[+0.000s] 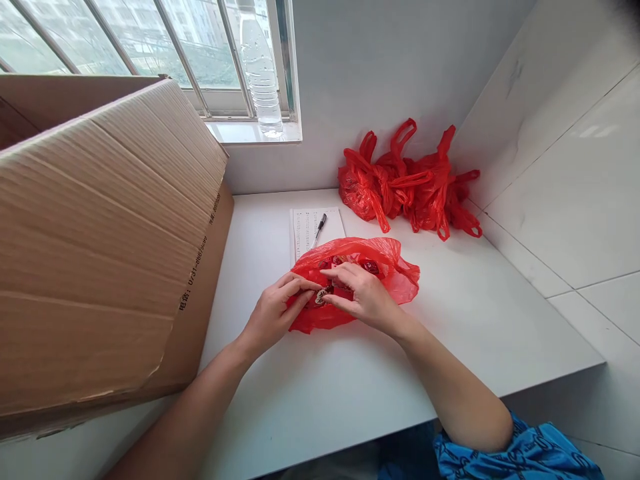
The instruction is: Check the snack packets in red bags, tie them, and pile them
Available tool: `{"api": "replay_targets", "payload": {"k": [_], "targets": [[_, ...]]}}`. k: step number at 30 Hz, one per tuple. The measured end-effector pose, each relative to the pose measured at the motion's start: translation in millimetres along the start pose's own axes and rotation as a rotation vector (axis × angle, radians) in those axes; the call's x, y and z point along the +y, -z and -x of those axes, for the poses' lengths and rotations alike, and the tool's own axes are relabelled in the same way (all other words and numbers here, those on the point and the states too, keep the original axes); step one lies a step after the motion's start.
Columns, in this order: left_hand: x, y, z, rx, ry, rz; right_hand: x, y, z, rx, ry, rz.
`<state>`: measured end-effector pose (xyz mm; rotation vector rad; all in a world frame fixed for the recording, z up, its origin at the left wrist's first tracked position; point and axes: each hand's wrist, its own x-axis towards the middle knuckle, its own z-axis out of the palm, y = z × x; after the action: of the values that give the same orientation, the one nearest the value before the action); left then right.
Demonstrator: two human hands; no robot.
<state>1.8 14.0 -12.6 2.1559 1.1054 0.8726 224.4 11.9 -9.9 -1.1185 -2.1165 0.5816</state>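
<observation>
An opened red plastic bag (400, 267) lies spread on the white table, with several small red wrapped packets (370, 267) inside. My left hand (275, 307) reaches in from the left, its thumb and fingers closed on the edge of a small packet (321, 295) with a cream and black label. From the right comes my right hand (363, 293), thumb and fingers apart around the same packet's other side and not clearly gripping it. My fingers hide part of the bag's contents.
Several knotted red bags (410, 183) stand against the back wall. A printed sheet (303, 230) with a pen (320, 229) on it lies behind the opened bag. A large cardboard box (100, 253) fills the left side. A water bottle (264, 80) stands on the windowsill.
</observation>
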Motion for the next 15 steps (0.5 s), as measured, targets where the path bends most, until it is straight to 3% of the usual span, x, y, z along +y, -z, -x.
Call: {"api": "replay_targets", "payload": {"k": [8, 12, 15], "targets": [[1, -2.9, 2, 0.127, -0.103, -0.022, -2, -1, 0, -0.077, -0.061, -0.034], [3, 1.8, 0, 0.298, -0.071, -0.154, -8, 7, 1, 0.042, -0.081, 0.015], [6, 11.5, 4, 0.309, 0.090, -0.248, -20, 31, 12, 0.186, -0.035, -0.002]]}}
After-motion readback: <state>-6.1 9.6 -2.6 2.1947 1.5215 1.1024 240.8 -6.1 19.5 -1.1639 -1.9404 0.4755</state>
